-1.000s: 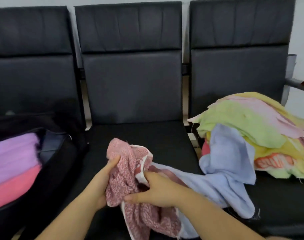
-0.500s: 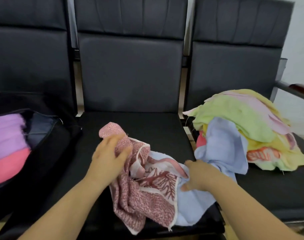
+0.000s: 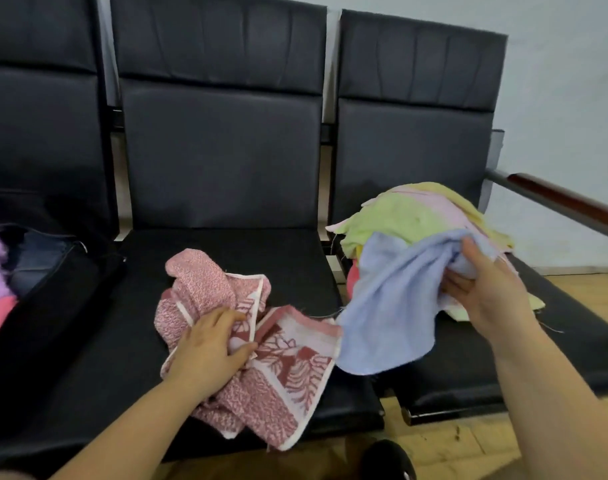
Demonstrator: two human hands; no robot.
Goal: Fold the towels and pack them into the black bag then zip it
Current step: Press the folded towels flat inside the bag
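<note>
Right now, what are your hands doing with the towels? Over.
Left hand pressing the red patterned towel on the seat. Right hand gripping the blue towel. Black bag open. Nothing blocking.

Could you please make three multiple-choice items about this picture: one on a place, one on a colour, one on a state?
1. Where does the black bag lie?
A. on the left seat
B. on the floor
C. on the right seat

2. What colour is the towel in the right hand?
A. green
B. light blue
C. purple

3. In what state is the red patterned towel?
A. folded flat
B. packed in the bag
C. crumpled on the middle seat

Key: 1 A, it sits at the left edge, open, with purple and pink towels inside. 2 B, the fingers pinch the light blue towel. 3 C, it lies bunched under the left hand.
</note>
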